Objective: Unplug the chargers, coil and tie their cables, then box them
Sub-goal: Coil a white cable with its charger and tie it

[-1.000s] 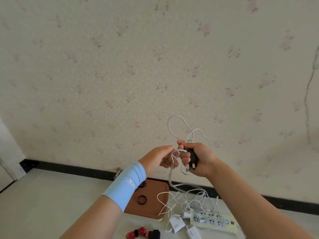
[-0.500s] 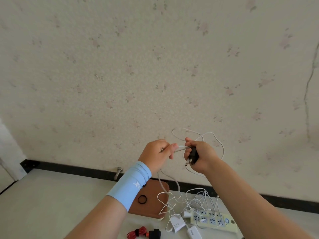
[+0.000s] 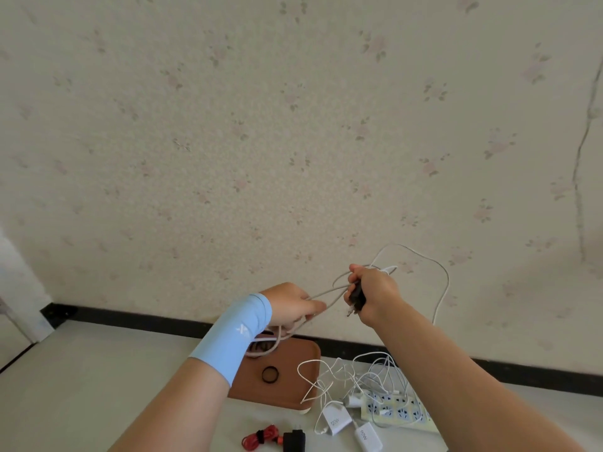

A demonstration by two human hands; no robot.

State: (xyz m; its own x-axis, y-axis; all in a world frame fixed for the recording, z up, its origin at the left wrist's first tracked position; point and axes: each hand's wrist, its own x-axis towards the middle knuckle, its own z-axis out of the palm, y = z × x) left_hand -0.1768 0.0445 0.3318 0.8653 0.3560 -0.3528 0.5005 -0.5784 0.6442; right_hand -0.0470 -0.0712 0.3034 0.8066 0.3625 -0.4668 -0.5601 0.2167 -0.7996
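Your right hand [image 3: 375,290] is raised in front of the wallpapered wall [image 3: 293,125], fist closed around a black charger [image 3: 356,294] whose metal prongs point down and to the left. Its white cable [image 3: 437,275] loops up and out to the right of that hand, then drops behind your forearm.

Your left hand [image 3: 290,305], wearing a light blue wrist sleeve [image 3: 235,337], sits lower and to the left, fingers pinched closed on strands of the same white cable. The strands run taut between your two hands, and a loop hangs below the left hand, over the brown tray [image 3: 287,386].

That tray lies flat on the counter [image 3: 81,386] near the wall, with a black ring tie [image 3: 270,375] resting on it. Just right of the tray, a tangle of white cables [image 3: 352,373] lies piled over a pale power strip [image 3: 401,411]; something white is still plugged in at its left end, though you cannot tell exactly which sockets are taken.

Two white charger bricks lie in front of the strip: one marked 120W [image 3: 336,417] and another [image 3: 368,437] just to its right, near the bottom edge.

Left of them, at the bottom edge, a second black charger [image 3: 294,441] lies beside its coiled red cable [image 3: 261,438], which has a black band around it.
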